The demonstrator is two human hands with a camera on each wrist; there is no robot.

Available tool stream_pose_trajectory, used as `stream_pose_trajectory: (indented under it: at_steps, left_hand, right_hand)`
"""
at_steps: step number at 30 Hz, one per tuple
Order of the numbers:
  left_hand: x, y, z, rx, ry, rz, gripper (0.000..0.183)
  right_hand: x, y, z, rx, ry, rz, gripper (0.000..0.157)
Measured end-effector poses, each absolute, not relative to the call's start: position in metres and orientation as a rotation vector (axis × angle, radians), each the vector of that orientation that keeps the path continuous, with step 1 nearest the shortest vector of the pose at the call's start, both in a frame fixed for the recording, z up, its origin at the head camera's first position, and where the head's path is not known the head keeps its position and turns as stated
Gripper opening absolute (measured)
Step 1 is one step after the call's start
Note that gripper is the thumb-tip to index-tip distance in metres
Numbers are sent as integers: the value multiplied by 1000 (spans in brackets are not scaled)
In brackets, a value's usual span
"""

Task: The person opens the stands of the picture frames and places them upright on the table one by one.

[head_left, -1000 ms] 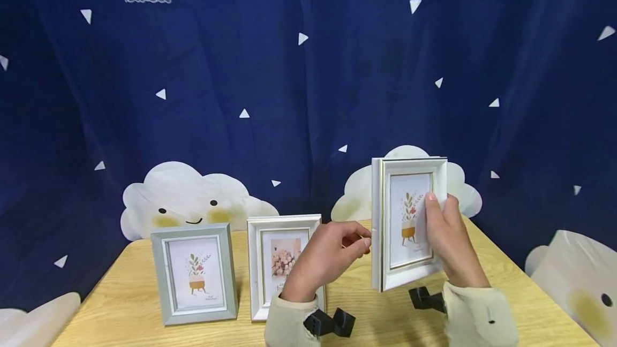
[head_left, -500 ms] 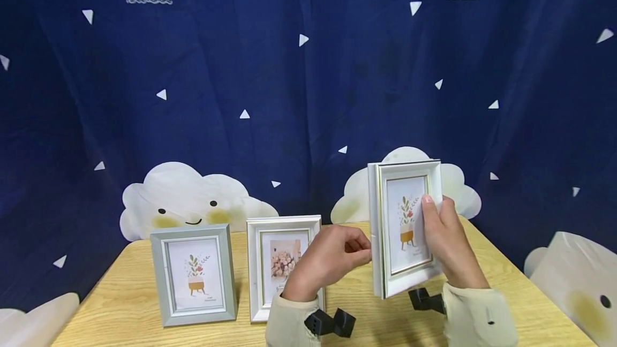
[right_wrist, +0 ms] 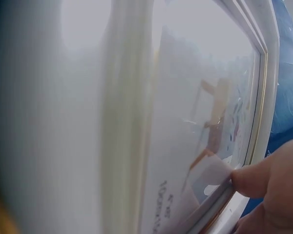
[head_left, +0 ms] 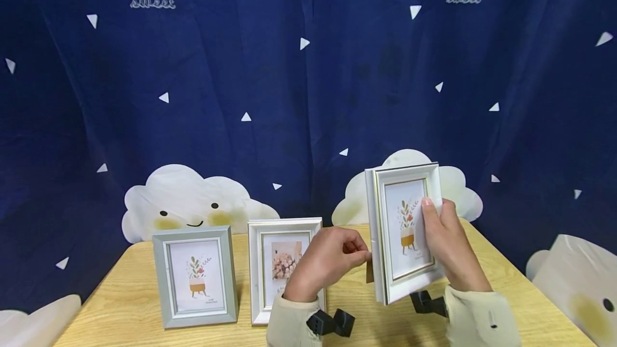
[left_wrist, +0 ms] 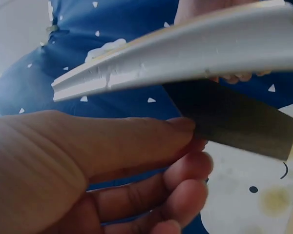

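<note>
A white picture frame with a gold inner line (head_left: 408, 229) is held up off the table, slightly turned. My right hand (head_left: 450, 242) grips its right side, thumb on the front and fingers behind. Behind the frame, my left hand (head_left: 332, 258) pinches the edge of a dark back stand (left_wrist: 239, 117), which juts out from the frame's back in the left wrist view. The right wrist view shows the thumb (right_wrist: 263, 178) pressed on the glass over the picture, close up.
A grey picture frame (head_left: 195, 277) stands on the wooden table (head_left: 120, 304) at left. Another white frame (head_left: 257, 272) stands beside it, partly hidden by the left hand. A dark blue curtain with clouds (head_left: 193, 197) hangs behind the table.
The held frame has shifted slightly left and down and turned a little. The dark stand now shows behind its left edge, at the left hand's fingertips. The standing frames stay put.
</note>
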State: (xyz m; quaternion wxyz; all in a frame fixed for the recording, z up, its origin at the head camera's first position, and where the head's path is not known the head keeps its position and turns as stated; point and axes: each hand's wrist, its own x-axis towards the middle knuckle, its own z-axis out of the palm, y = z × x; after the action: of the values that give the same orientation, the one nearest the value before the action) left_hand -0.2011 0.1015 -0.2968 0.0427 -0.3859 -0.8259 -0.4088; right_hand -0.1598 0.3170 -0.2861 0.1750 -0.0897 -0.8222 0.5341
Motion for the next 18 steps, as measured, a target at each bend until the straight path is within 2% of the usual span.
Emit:
stream_pose_trajectory:
  at_steps: [18]
  left_hand:
    - [-213,100,-306,-894,-2524,-1178,6]
  right_hand:
    - [-162,312,-287,-233,-2358,1531,64]
